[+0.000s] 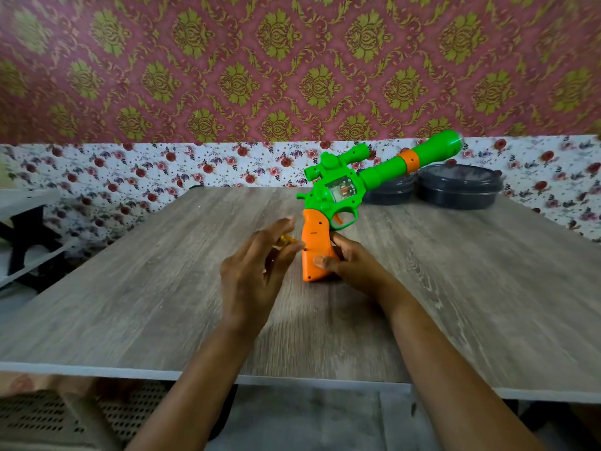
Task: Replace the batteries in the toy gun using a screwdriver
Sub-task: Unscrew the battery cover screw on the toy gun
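Green-and-orange toy gun (344,193) gripped at its handle by right hand (354,265), left hand (253,265) fingers spread, holding nothing

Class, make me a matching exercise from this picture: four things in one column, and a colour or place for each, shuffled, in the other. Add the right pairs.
Things:
1. toy gun's grip
2. toy gun's barrel
3. dark containers
4. left hand

Descriptions:
A. at the table's far right, behind the gun
B. orange, held by the right hand
C. green with an orange band
D. open, just left of the grip

Pairs: 1-B, 2-C, 3-A, 4-D
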{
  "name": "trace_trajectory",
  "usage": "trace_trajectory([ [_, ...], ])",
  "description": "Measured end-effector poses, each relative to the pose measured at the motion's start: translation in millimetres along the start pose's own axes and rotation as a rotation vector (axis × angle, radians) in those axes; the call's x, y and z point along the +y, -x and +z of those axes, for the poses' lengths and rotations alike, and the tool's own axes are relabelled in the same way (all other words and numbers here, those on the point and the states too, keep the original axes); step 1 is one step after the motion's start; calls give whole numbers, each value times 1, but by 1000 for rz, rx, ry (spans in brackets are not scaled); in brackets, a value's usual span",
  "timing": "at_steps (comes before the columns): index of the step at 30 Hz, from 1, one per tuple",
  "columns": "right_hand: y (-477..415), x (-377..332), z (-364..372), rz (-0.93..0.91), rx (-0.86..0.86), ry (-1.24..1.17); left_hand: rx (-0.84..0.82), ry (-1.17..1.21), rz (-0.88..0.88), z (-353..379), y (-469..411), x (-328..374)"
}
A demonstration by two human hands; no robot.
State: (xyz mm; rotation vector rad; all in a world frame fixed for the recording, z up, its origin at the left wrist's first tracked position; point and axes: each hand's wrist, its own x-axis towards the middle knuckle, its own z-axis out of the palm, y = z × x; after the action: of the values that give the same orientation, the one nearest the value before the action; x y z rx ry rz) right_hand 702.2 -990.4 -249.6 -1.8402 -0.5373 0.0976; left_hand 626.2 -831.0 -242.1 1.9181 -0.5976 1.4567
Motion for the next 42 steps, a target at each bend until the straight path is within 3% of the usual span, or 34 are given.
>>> trace_trajectory([
  [7, 3, -4, 1, 12, 2, -26, -33, 37, 79, 1, 0, 2],
  [21, 6, -8, 2, 19, -7, -27, 46, -5, -24, 0, -2, 2],
  [31, 5, -7, 1, 29, -9, -42, 28, -54, 109, 2, -2, 0],
  [42, 5, -6, 1, 25, -13, -37, 122, 49, -42, 1, -2, 1],
])
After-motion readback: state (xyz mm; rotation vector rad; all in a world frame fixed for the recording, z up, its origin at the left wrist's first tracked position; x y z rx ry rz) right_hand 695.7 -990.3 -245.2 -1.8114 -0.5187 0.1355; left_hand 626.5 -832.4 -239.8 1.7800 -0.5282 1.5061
